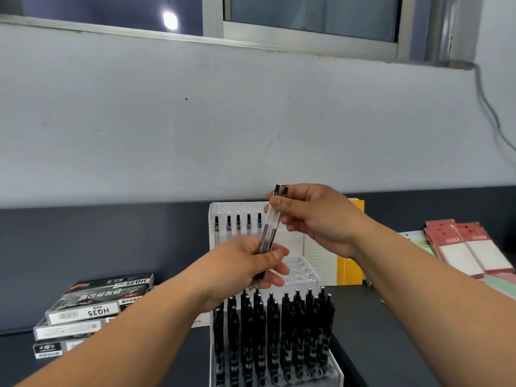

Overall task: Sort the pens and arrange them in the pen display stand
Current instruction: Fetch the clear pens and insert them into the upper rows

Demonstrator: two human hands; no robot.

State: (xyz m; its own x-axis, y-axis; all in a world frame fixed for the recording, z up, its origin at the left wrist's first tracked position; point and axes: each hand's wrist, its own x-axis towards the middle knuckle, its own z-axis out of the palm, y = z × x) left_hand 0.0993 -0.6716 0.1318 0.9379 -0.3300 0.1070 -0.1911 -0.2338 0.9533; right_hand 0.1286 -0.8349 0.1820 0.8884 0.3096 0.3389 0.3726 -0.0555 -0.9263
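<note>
**Two clear pens held over the stand**

Left of the pen display stand (303,272), stacked boxes (95,311) are lying, my forearm covering their right ends. Over the stand's middle, my left hand (240,272) is gripping the lower ends of two clear pens (269,224); my fingers are hiding the tips, so I cannot tell whether more are bunched inside. My right hand (315,219) is pinching their upper barrels. Black pens (273,325) are filling the stand's near rows, which the bottom edge is cutting off. Right of the stand, a yellow notebook (349,272) and pink packets (469,247) are lying.
</note>
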